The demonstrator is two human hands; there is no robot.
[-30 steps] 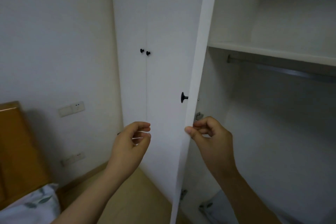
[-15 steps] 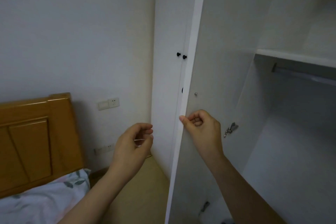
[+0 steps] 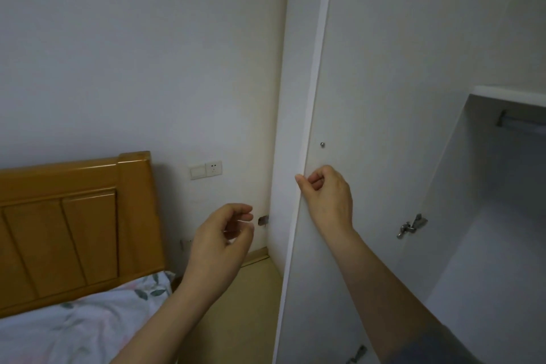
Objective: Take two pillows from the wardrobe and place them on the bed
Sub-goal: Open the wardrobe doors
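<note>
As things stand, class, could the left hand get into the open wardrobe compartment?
Probably not directly: the open wardrobe door, held at its edge by the right hand, stands between the empty left hand and the compartment.

Plain white wall (image 3: 133, 53) with a switch-and-socket plate (image 3: 206, 170). Orange wooden headboard (image 3: 74, 216) at left against the wall. Beige floor (image 3: 236, 304), dim even light.

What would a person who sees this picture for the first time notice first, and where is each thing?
First comes the tall white wardrobe door, swung open in the middle, with the right hand pinching its front edge. The left hand hangs half-curled and empty beside it, nearer the bed. At lower left stands an orange wooden headboard above floral bedding; no pillow shows in the wardrobe's visible part.
</note>
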